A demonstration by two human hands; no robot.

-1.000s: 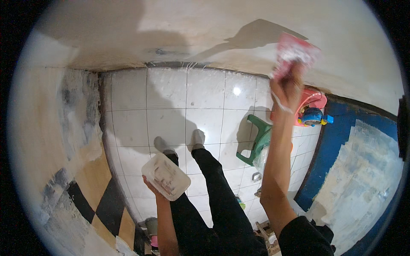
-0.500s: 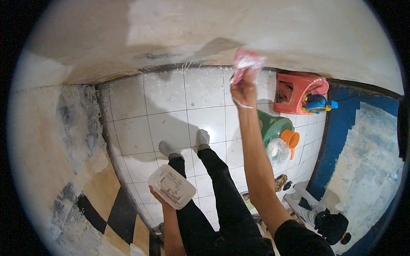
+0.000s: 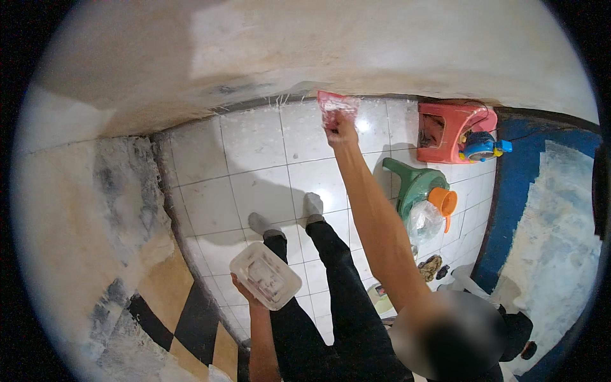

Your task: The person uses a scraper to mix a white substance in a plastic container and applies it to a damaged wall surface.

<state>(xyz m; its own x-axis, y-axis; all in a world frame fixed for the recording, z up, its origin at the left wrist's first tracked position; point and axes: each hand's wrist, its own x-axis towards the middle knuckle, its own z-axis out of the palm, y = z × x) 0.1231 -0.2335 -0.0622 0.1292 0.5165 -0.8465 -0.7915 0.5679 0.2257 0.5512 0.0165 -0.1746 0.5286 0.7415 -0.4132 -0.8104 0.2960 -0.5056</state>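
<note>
My right hand [image 3: 344, 131] is closed on a flat pink putty scraper [image 3: 337, 107] streaked with white, held out at arm's length near the foot of the pale wall [image 3: 267, 57]. Whether the scraper touches the wall I cannot tell. Low on the left, my left hand [image 3: 245, 294] grips the side of a shallow rectangular translucent plastic tub [image 3: 267, 275]. Pinkish-white residue coats the bottom of the tub. Most of the left fingers are hidden beneath it.
A green stool [image 3: 417, 184] right of my arm bears an orange dipper [image 3: 443, 200] and a clear plastic bag [image 3: 425, 219]. Beyond stands a pink stool [image 3: 455, 130] with a blue toy-like object [image 3: 482, 148]. White floor tiles [image 3: 254, 191] lie underfoot. Another person [image 3: 514, 332] is at lower right.
My right hand has moved left and a little down with the scraper, away from the wall's higher part. The tub stays in my left hand. The view has shifted slightly.
</note>
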